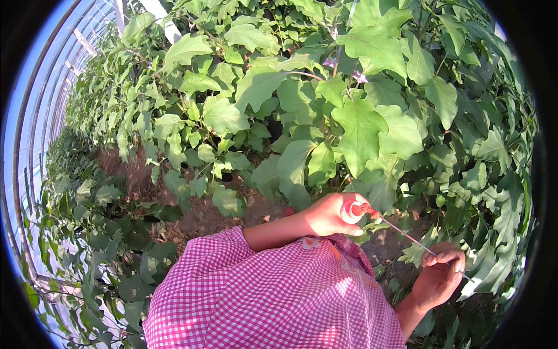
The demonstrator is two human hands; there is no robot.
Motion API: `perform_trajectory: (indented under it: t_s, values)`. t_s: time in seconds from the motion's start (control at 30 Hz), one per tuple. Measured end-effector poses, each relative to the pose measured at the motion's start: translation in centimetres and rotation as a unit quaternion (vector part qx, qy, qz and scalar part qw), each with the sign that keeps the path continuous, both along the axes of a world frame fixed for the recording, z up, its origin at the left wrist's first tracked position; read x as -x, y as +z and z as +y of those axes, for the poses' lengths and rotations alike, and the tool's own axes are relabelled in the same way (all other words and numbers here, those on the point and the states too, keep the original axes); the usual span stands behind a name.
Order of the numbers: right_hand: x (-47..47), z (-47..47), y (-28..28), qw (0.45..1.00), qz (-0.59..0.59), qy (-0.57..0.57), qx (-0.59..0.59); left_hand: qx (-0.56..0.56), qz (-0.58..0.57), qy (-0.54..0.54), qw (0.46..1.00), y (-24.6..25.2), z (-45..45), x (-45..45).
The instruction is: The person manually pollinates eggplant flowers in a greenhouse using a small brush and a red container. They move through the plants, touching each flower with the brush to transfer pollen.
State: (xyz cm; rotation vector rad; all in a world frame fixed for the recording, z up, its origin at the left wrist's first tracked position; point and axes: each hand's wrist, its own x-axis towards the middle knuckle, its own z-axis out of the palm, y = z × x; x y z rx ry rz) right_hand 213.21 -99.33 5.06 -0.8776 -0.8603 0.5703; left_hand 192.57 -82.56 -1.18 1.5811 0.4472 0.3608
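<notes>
My left hand is wrapped around a small bottle with a pale, red-tinted rim, its mouth turned up toward me. Between the fingertips of my right hand, lower and to the right, is a thin rod that slants up toward the bottle. Wet-looking red material coats the rod's far end, right at the bottle's mouth. Whether the tip is inside the mouth or just over it, I cannot tell. Most of the bottle's body is hidden by my fingers. Eggplant leaves hang just beyond my left hand.
Eggplant plants with lobed leaves and purple flowers crowd the front and right. Brown soil shows between the rows. At the left curve the hoops of a plastic-covered greenhouse. A white post slants at the upper left.
</notes>
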Motion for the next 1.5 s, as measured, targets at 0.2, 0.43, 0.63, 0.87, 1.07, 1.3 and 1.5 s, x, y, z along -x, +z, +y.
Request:
perform_trajectory:
  t_s: [0.2,0.43,0.63,0.87,1.07,1.3,1.5]
  values:
    - [0.3,-0.1,1.0,0.979,-0.111,0.032,0.165,-0.193,0.103,0.021,0.976,-1.2,-1.5,-1.0]
    - [3.1,3.8,0.8,0.928,-0.231,0.092,0.276,-0.116,0.070,-0.037,0.990,-2.4,-1.4,-1.3]
    - [-1.7,3.4,1.1,0.967,-0.097,0.058,0.227,-0.088,0.027,-0.037,0.995,-3.7,1.0,-2.1]
    - [-2.8,2.9,-0.6,0.953,0.018,0.137,0.270,-0.022,0.091,-0.018,0.995,-5.1,1.2,-1.8]
    - [-5.0,1.6,-0.9,0.939,-0.018,0.194,0.284,0.002,0.109,-0.039,0.993,-4.5,-0.3,-2.7]
    - [-9.0,-2.3,-1.3,0.954,-0.044,0.090,0.282,0.011,0.125,-0.029,0.992,-4.4,-4.1,-8.3]
    - [-13.2,-8.8,-3.0,0.960,0.044,0.097,0.258,-0.008,0.148,-0.048,0.988,-3.7,-8.1,-12.1]
